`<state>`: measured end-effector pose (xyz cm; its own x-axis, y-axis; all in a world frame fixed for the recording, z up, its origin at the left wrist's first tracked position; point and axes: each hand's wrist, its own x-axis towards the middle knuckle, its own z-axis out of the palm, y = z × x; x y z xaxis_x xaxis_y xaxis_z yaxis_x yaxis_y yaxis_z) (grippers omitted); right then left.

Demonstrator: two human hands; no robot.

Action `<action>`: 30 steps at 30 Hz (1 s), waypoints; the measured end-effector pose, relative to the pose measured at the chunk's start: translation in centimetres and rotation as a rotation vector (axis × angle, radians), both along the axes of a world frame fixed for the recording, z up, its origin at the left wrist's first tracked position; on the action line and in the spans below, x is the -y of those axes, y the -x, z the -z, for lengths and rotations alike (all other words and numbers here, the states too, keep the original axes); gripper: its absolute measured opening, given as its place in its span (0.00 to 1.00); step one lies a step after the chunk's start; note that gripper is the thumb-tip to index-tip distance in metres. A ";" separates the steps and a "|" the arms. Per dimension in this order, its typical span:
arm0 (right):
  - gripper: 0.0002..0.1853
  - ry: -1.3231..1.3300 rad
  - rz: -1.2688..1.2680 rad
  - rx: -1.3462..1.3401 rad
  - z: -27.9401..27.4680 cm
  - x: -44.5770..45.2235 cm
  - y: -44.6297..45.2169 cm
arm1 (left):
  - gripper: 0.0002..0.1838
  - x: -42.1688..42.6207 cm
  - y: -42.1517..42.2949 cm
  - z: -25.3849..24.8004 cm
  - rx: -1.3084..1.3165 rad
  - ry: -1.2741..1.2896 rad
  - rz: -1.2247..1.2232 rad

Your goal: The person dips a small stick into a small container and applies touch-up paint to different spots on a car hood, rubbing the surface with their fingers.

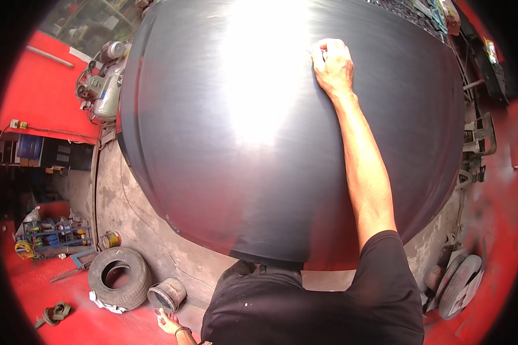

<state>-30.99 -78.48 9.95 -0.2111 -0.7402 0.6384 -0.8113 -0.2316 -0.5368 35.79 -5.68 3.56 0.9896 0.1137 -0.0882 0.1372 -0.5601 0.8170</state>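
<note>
A large dark car hood fills the middle of the view, with a bright glare across its upper half. My right hand rests on the hood beside the glare, its arm stretched far forward. Its fingers are curled together, and a small pale bit shows between them that I cannot identify. Low on the left, my left hand hangs at my side, near a dark bucket. Its fingers look bent around something too small to make out. A dark band circles that wrist.
A tire lies on the floor beside the bucket. An air compressor stands beyond the hood's left edge. A blue rack holds cans and bottles. On the right are a wheel and metal stands. A cable runs across the concrete floor.
</note>
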 end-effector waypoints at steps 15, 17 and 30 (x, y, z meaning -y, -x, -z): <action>0.09 0.062 -0.026 -0.050 1.2 0.5 1.0 | 0.41 -1.6 -1.5 -0.6 -0.014 0.032 0.027; 0.09 0.068 -0.027 -0.065 1.1 0.6 1.1 | 0.41 -1.1 -1.5 -1.2 -0.008 0.020 0.017; 0.19 0.122 -0.071 -0.102 2.0 0.9 1.3 | 0.43 -1.0 -2.4 -1.8 0.005 0.005 0.039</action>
